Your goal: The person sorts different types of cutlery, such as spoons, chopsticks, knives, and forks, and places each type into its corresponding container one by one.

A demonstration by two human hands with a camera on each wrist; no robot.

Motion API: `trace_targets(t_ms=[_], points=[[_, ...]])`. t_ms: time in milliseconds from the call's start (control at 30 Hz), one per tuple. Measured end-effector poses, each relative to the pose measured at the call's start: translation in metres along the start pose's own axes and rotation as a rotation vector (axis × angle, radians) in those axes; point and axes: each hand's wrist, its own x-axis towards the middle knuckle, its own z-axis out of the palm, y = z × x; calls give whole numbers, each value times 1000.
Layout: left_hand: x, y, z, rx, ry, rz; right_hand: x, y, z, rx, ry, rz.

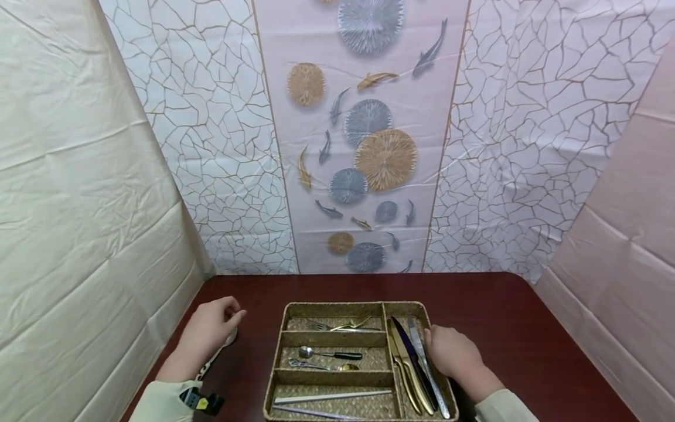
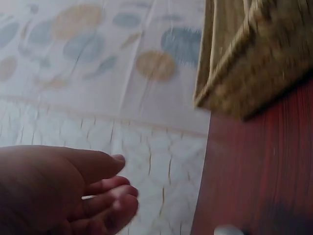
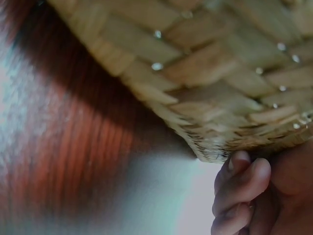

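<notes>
My left hand (image 1: 208, 325) hovers over the left of the table, fingers loosely curled, nothing between them. Partly beneath it lies a silver spoon (image 1: 216, 354) with an ornate handle. On the right, my right hand (image 1: 454, 353) grips the side of a woven cutlery tray (image 1: 275, 375), thumb at the rim. In the right wrist view, curled fingers (image 3: 242, 186) press close to its woven wall. Several knives (image 1: 416, 369), gold, black and silver, lie in the right compartment. Forks (image 1: 337, 326) lie in the back left one, a black-handled spoon (image 1: 332, 354) and an ornate spoon (image 1: 321, 366) in the middle, chopsticks (image 1: 332, 397) in front.
The tray stands on a dark red table (image 1: 248, 381). A patterned cloth (image 1: 364, 234) hangs behind the far edge, with plain pale cloths (image 1: 105, 205) at both sides. A small black device (image 1: 203, 401) is at the left sleeve.
</notes>
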Motion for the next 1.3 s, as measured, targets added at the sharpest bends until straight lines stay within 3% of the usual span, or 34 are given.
trace_targets(t_ms=[133,267,433,567,833,1300], points=[[-9,-28,-5,32,-22,-59,0,-1,1,4,1,3],[-17,-46,-4,42,-72,-108,1,1,1,4,1,0],[-24,-62,5,73,-159,-151,1,2,1,9,-4,-3],[-31,-74,17,99,-187,-155,2,1,2,19,-6,-2],[-32,-77,33,114,-146,-125,0,0,1,17,-1,4],[-30,-71,40,119,-137,-138,0,-1,2,10,18,3]])
